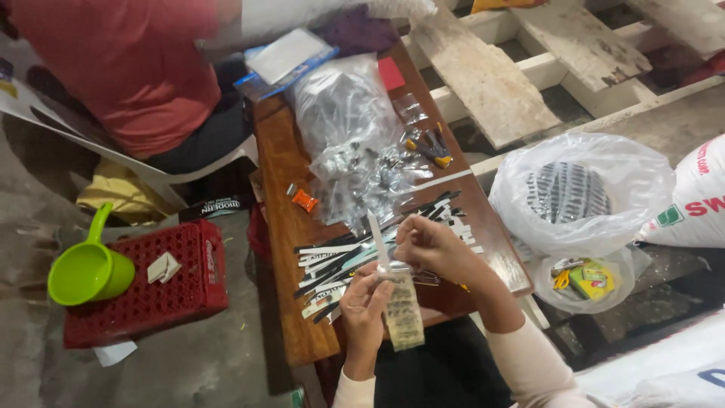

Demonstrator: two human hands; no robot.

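Observation:
My left hand (pixel 364 301) pinches a small clear plastic packet (pixel 403 313) by its upper edge, over the near end of a narrow wooden table (pixel 281 174). Just above it, my right hand (pixel 432 243) has its fingers closed at the packet's top, where a thin white strip (pixel 375 238) sticks up. Behind both hands lies a spread of black and white strips (pixel 355 257) on the table. Whether the right hand grips the strip or the packet is not clear.
A clear bag of small packets (pixel 351 125) fills the table's middle, with an orange lighter (pixel 303 199) beside it. A person in a red shirt (pixel 128 68) sits at the far left. A red crate (pixel 151 283) carries a green scoop (pixel 87 266). White bags (pixel 581 189) stand right.

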